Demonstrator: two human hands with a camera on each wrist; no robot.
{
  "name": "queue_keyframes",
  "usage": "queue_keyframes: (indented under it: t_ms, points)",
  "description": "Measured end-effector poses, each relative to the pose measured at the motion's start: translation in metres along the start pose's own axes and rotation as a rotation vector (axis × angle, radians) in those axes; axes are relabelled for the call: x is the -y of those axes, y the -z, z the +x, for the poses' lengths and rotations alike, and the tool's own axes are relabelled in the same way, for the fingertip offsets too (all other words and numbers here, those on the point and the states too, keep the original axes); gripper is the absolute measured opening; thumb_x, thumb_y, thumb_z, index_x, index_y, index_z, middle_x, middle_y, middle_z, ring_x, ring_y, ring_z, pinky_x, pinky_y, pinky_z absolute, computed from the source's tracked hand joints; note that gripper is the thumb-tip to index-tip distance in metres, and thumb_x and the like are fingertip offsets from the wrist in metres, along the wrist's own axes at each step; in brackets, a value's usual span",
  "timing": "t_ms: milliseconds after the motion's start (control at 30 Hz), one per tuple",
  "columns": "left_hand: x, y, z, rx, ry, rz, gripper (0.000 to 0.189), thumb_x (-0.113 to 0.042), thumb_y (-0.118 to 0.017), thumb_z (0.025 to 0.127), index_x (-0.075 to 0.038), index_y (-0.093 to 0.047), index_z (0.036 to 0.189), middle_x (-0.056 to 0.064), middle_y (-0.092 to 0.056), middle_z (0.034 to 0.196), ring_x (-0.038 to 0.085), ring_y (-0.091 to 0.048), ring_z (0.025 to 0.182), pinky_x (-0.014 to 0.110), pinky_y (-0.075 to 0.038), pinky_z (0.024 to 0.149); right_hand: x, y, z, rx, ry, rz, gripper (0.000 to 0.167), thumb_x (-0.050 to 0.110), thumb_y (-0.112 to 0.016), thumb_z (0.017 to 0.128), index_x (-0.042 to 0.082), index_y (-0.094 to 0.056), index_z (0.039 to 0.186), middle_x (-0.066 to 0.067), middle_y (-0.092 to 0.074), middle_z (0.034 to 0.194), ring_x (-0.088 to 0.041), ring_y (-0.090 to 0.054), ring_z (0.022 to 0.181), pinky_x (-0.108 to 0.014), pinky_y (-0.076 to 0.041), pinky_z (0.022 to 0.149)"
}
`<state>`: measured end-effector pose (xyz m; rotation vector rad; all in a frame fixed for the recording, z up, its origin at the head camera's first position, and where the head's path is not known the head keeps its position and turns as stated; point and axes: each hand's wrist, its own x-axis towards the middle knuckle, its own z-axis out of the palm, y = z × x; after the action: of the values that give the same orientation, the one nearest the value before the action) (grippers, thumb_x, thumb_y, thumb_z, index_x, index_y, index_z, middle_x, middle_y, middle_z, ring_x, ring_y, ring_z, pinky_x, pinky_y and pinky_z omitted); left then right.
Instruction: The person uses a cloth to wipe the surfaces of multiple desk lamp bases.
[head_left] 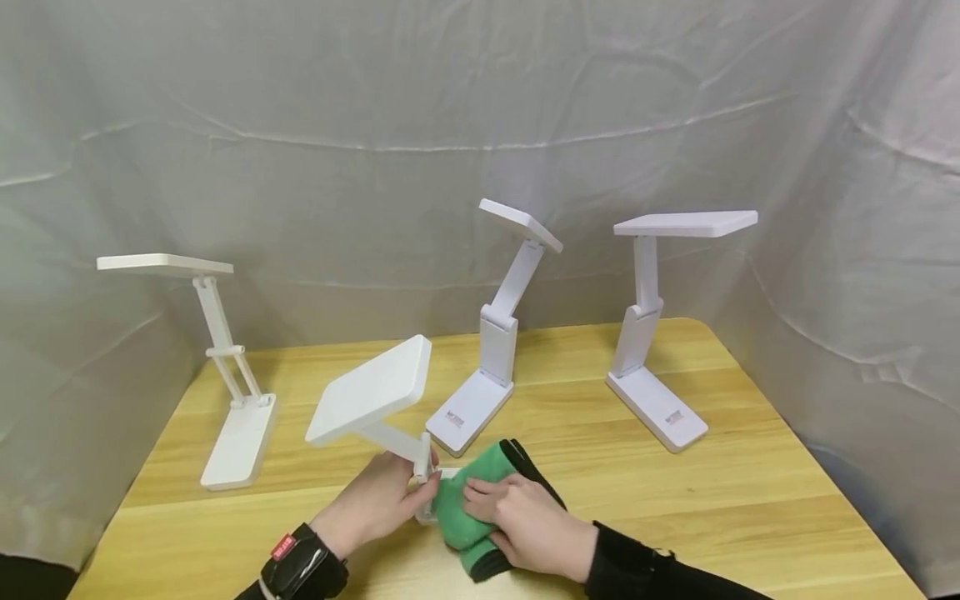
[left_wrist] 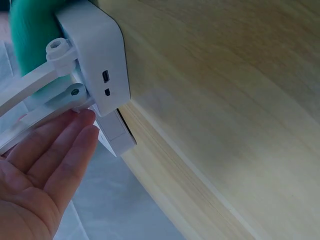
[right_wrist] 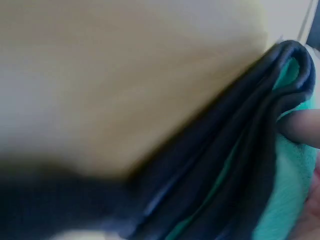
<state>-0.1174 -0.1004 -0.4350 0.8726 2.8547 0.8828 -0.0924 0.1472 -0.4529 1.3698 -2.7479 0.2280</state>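
A white folding desk lamp stands in front of me, its flat head tilted up to the left. My left hand holds it low on the arm, thumb and fingers at the lower hinge. In the left wrist view the lamp's base shows two small ports on its end. My right hand grips a folded green cloth with black edging and presses it onto the base, which it mostly covers. The right wrist view has the cloth's stacked black edges close up, with a fingertip on the green.
Three more white desk lamps stand unfolded on the wooden table: a left lamp, a middle lamp just behind the cloth, and a right lamp. A grey curtain surrounds the table's back and sides.
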Motion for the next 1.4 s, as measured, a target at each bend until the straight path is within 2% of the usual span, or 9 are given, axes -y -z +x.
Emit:
queue_keyframes:
  t_ms: [167,367,500,667,767,933,1100,1267,1400]
  points:
    - [-0.001,0.0,0.0,0.01,0.021,0.021,0.012,-0.025,-0.057,0.1,-0.015,-0.063,0.102,-0.002,-0.07,0.095,0.014,-0.069,0.09,0.028,-0.059,0.077,-0.016,0.004,-0.02,-0.016,-0.079,0.14,0.048,0.019,-0.08,0.083,0.01,-0.069,0.129,-0.008,-0.068,0.133,-0.02,-0.064,0.126,-0.042,-0.059,0.096]
    - [-0.003,0.0,0.001,0.01,0.007,0.017,0.012,-0.025,-0.056,0.101,-0.015,-0.063,0.101,-0.003,-0.07,0.095,0.015,-0.069,0.092,0.03,-0.059,0.079,-0.007,0.004,0.003,0.029,-0.126,-0.006,0.057,0.043,-0.077,0.087,0.008,-0.066,0.131,-0.012,-0.066,0.136,-0.026,-0.062,0.129,-0.045,-0.057,0.096]
    - [-0.004,0.0,0.002,0.006,0.002,-0.002,0.008,-0.023,-0.056,0.101,-0.018,-0.062,0.099,-0.007,-0.068,0.092,0.011,-0.068,0.091,0.03,-0.059,0.081,0.003,0.002,0.011,0.021,-0.04,-0.08,0.05,0.033,-0.077,0.087,0.012,-0.066,0.131,-0.007,-0.066,0.137,-0.02,-0.061,0.13,-0.037,-0.057,0.094]
    - [-0.004,-0.002,0.002,0.009,0.014,0.011,0.011,-0.025,-0.057,0.1,-0.016,-0.062,0.101,-0.004,-0.069,0.095,0.016,-0.069,0.093,0.032,-0.059,0.082,-0.008,0.004,-0.011,-0.001,-0.03,0.171,0.05,0.004,-0.079,0.079,0.016,-0.07,0.127,-0.004,-0.068,0.133,-0.015,-0.064,0.126,-0.038,-0.058,0.097]
    - [-0.004,-0.002,0.002,0.013,0.018,0.019,0.012,-0.025,-0.057,0.1,-0.015,-0.063,0.102,-0.002,-0.07,0.096,0.018,-0.07,0.094,0.032,-0.06,0.082,-0.02,0.006,-0.021,-0.014,-0.097,0.295,0.048,0.004,-0.081,0.078,0.012,-0.072,0.124,-0.006,-0.069,0.131,-0.019,-0.065,0.125,-0.042,-0.058,0.098]
    - [-0.005,-0.001,0.002,0.016,0.03,0.005,0.012,-0.024,-0.057,0.1,-0.014,-0.063,0.102,0.0,-0.071,0.098,0.02,-0.071,0.095,0.032,-0.06,0.08,-0.019,0.006,-0.009,0.019,-0.173,0.17,0.057,0.034,-0.083,0.082,0.008,-0.067,0.131,-0.011,-0.066,0.136,-0.024,-0.062,0.13,-0.046,-0.057,0.1]
    - [-0.003,0.0,0.001,0.006,0.022,0.0,0.006,-0.022,-0.057,0.1,-0.017,-0.061,0.1,-0.005,-0.068,0.094,0.018,-0.07,0.096,0.034,-0.061,0.083,-0.001,0.004,0.01,0.052,-0.083,0.036,0.053,0.031,-0.079,0.086,0.013,-0.065,0.134,-0.009,-0.064,0.14,-0.021,-0.059,0.133,-0.041,-0.056,0.098]
    - [-0.002,0.0,0.0,-0.01,0.01,0.012,0.004,-0.019,-0.059,0.099,-0.016,-0.061,0.1,-0.004,-0.068,0.093,0.017,-0.07,0.094,0.033,-0.061,0.081,-0.005,0.004,-0.005,0.012,-0.036,0.193,0.052,0.006,-0.079,0.08,0.015,-0.068,0.13,-0.005,-0.066,0.136,-0.016,-0.061,0.129,-0.04,-0.056,0.101]
    - [-0.001,-0.001,-0.001,-0.017,0.007,0.017,0.005,-0.02,-0.059,0.098,-0.015,-0.061,0.1,-0.003,-0.068,0.093,0.018,-0.07,0.094,0.032,-0.061,0.081,-0.022,0.004,-0.021,-0.029,-0.082,0.279,0.047,0.013,-0.082,0.081,0.01,-0.07,0.126,-0.009,-0.068,0.132,-0.021,-0.064,0.126,-0.042,-0.057,0.1]
